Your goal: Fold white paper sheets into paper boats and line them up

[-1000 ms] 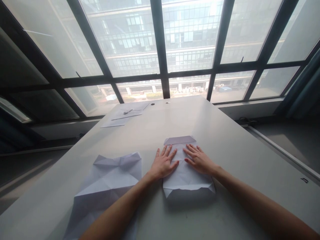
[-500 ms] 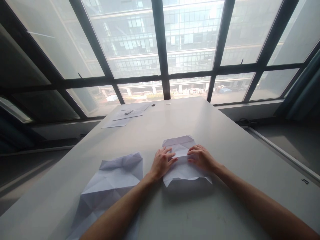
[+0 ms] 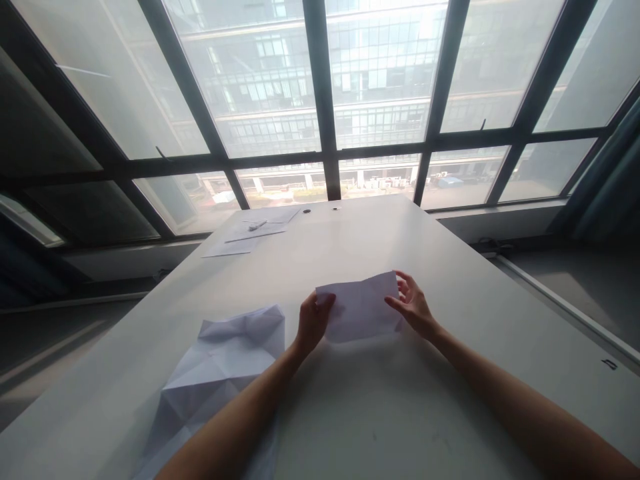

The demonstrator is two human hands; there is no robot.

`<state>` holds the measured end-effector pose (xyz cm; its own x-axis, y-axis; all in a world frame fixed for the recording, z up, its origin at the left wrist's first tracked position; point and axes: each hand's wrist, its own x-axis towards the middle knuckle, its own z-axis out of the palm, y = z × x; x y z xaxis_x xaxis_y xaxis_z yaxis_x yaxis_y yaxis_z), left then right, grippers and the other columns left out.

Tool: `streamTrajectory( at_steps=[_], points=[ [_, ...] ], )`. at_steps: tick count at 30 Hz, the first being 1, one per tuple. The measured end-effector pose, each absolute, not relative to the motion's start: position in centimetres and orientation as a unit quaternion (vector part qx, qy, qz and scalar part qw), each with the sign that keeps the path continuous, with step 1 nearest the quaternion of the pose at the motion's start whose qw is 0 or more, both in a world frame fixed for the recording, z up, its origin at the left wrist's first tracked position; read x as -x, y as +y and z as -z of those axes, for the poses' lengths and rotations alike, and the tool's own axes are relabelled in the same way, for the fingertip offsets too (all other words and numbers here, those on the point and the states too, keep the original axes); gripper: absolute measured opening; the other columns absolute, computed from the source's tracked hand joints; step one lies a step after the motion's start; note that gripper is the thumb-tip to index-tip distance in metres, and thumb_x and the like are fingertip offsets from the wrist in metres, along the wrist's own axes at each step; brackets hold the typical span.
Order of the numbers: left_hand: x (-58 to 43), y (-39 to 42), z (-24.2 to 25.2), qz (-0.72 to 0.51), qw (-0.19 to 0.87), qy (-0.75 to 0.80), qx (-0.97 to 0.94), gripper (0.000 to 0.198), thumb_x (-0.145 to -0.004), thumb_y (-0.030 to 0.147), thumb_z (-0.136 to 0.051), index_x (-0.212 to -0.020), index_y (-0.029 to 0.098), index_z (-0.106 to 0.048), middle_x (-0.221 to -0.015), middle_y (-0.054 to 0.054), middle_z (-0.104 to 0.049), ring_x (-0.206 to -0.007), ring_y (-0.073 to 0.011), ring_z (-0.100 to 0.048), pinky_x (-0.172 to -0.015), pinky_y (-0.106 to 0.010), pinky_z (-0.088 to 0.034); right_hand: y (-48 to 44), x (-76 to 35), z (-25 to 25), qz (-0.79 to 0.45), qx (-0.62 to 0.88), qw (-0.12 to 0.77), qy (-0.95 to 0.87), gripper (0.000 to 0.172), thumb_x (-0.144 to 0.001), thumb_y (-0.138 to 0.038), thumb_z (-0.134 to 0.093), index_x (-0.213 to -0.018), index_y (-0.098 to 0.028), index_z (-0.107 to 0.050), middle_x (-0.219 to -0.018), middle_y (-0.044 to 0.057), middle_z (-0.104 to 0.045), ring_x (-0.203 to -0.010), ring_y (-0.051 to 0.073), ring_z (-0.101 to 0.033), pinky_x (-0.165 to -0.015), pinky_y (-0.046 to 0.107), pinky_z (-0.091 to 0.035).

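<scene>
A folded sheet of white paper (image 3: 360, 310) is held up between my two hands over the table, its near face a plain rectangle. My left hand (image 3: 313, 323) pinches its left edge, thumb in front and fingers behind. At the right edge, my right hand (image 3: 414, 307) grips the paper near the upper corner, thumb on the near side and fingertips partly hidden behind. Left of my left forearm lies a larger creased sheet of paper (image 3: 215, 363), partly covered by that arm.
The long white table (image 3: 450, 360) runs toward tall windows. Flat papers (image 3: 235, 245) with a small white object (image 3: 257, 225) on top lie at its far left. A round dark hole (image 3: 307, 211) is near the far edge. A curtain (image 3: 600, 187) hangs at right.
Both hands have gone from lying on the creased paper to gripping its sides. The paper has been lifted, and a smooth rectangular face now shows instead of the creases and flaps.
</scene>
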<state>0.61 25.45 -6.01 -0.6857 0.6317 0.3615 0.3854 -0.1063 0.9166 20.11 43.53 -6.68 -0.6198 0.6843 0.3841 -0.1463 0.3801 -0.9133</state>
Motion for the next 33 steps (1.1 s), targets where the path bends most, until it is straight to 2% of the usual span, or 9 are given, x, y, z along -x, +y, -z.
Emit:
streamTrajectory(
  at_steps=[3,7,12,14,17,20,23,27,33],
  points=[
    [-0.8,25.8,6.1,-0.698,0.160,0.620,-0.319,0.038,-0.084,0.053,-0.067,-0.081,0.016,-0.062,-0.061,0.003,-0.056,-0.051,-0.0109,-0.052,-0.046,-0.020,-0.041,43.2,-20.0,6.5,-0.655,0.172,0.313,-0.666,0.050,-0.080,-0.050,-0.069,-0.117,-0.019,-0.059,-0.105,0.011,-0.071,-0.088,0.025,-0.069,-0.072,0.035,-0.055],
    [-0.7,26.2,5.8,-0.718,0.265,0.569,-0.299,0.045,-0.087,0.053,-0.064,-0.108,0.014,-0.061,-0.087,-0.006,-0.068,-0.073,-0.0164,-0.065,-0.064,-0.026,-0.053,43.1,-19.7,6.3,-0.713,0.205,0.311,-0.595,0.040,-0.074,-0.045,-0.074,-0.101,-0.018,-0.061,-0.088,0.007,-0.073,-0.067,0.020,-0.067,-0.057,0.028,-0.051],
    [-0.1,26.2,5.9,-0.659,0.339,0.599,-0.305,0.078,-0.085,0.041,-0.067,-0.149,0.020,-0.026,-0.106,-0.012,-0.070,-0.081,-0.0202,-0.070,-0.068,-0.031,-0.056,43.8,-19.6,6.6,-0.693,0.283,0.330,-0.576,0.039,-0.070,-0.042,-0.078,-0.096,-0.019,-0.061,-0.085,0.008,-0.074,-0.063,0.021,-0.066,-0.052,0.030,-0.053],
    [0.1,26.2,6.1,-0.619,0.320,0.640,-0.325,0.083,-0.081,0.034,-0.068,-0.150,0.022,-0.024,-0.108,-0.012,-0.069,-0.079,-0.0194,-0.069,-0.067,-0.029,-0.055,44.2,-19.7,6.7,-0.675,0.299,0.324,-0.592,0.039,-0.069,-0.041,-0.080,-0.095,-0.019,-0.062,-0.085,0.009,-0.074,-0.064,0.022,-0.067,-0.050,0.030,-0.053],
    [0.2,26.2,6.1,-0.554,0.267,0.702,-0.359,0.059,-0.078,0.029,-0.068,-0.133,0.017,-0.052,-0.111,-0.013,-0.068,-0.085,-0.0225,-0.069,-0.072,-0.033,-0.055,44.6,-19.9,6.9,-0.656,0.280,0.295,-0.636,0.039,-0.070,-0.040,-0.080,-0.097,-0.017,-0.064,-0.086,0.009,-0.074,-0.066,0.021,-0.068,-0.051,0.029,-0.054],
    [0.3,26.3,5.8,-0.545,0.127,0.750,-0.352,0.029,-0.080,0.026,-0.060,-0.107,0.016,-0.067,-0.122,-0.013,-0.063,-0.100,-0.0267,-0.065,-0.084,-0.040,-0.054,44.6,-20.0,6.9,-0.632,0.259,0.280,-0.674,0.041,-0.071,-0.041,-0.079,-0.100,-0.016,-0.064,-0.086,0.008,-0.074,-0.066,0.020,-0.068,-0.051,0.028,-0.053],
    [0.2,26.3,5.5,-0.536,-0.020,0.756,-0.375,0.023,-0.084,0.021,-0.050,-0.096,0.018,-0.069,-0.127,-0.010,-0.061,-0.116,-0.0261,-0.058,-0.100,-0.043,-0.047,44.3,-19.8,7.0,-0.592,0.232,0.273,-0.722,0.039,-0.072,-0.041,-0.077,-0.099,-0.016,-0.066,-0.086,0.007,-0.073,-0.071,0.020,-0.069,-0.056,0.028,-0.055],
    [-0.6,26.2,6.0,-0.337,0.041,0.768,-0.544,0.034,-0.088,0.034,-0.055,-0.118,0.023,-0.068,-0.132,-0.009,-0.062,-0.127,-0.0267,-0.053,-0.112,-0.045,-0.037,43.9,-19.4,7.8,-0.537,0.207,0.268,-0.773,0.036,-0.075,-0.042,-0.074,-0.100,-0.016,-0.069,-0.087,0.006,-0.072,-0.072,0.020,-0.068,-0.061,0.031,-0.056],
    [-2.2,25.7,7.4,-0.112,0.023,0.769,-0.629,0.067,-0.095,0.059,-0.041,-0.152,0.025,-0.036,-0.161,-0.012,-0.023,-0.149,-0.0334,-0.017,-0.118,-0.059,-0.013,44.8,-19.4,7.5,-0.338,0.278,0.337,-0.833,0.030,-0.089,-0.039,-0.058,-0.103,-0.015,-0.070,-0.091,0.010,-0.071,-0.070,0.020,-0.064,-0.071,0.036,-0.054]
  ],
)
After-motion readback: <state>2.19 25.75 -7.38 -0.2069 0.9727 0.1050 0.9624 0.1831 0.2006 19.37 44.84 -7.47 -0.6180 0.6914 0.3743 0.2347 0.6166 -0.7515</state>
